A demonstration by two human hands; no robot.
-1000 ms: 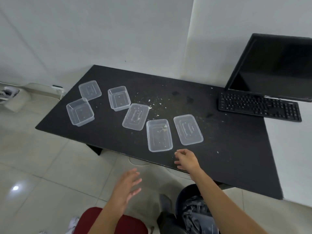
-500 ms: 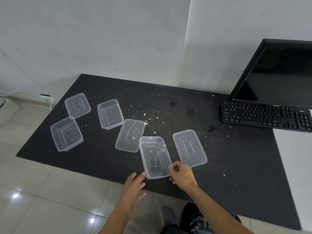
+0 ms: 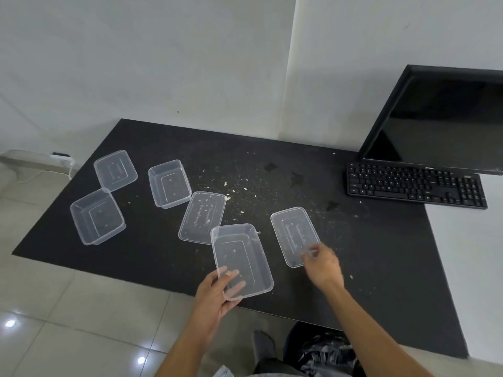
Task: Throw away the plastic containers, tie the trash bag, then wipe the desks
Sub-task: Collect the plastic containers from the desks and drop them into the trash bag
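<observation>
Several clear plastic containers and lids lie on a black desk (image 3: 381, 268). My left hand (image 3: 215, 297) grips the near end of a clear container (image 3: 239, 254) close to the desk's front edge. My right hand (image 3: 322, 263) pinches the near corner of a flat clear lid (image 3: 292, 232) to its right. Another lid (image 3: 202, 216) lies just left of the held container. Further left stand two open containers (image 3: 168, 183) (image 3: 96, 216) and a third lid (image 3: 115, 170). A bin with a black trash bag (image 3: 324, 352) stands on the floor under the desk's front edge.
Crumbs and dark stains cover the desk's middle (image 3: 245, 183). A black keyboard (image 3: 413, 186) and a monitor (image 3: 441, 118) sit at the right, next to a white desk (image 3: 471, 268). A tiled floor (image 3: 68, 308) lies to the left. White walls close the back.
The view has moved closer to the desk. My left hand has taken hold of the near container, and my right hand has shifted right from it onto the lid's corner.
</observation>
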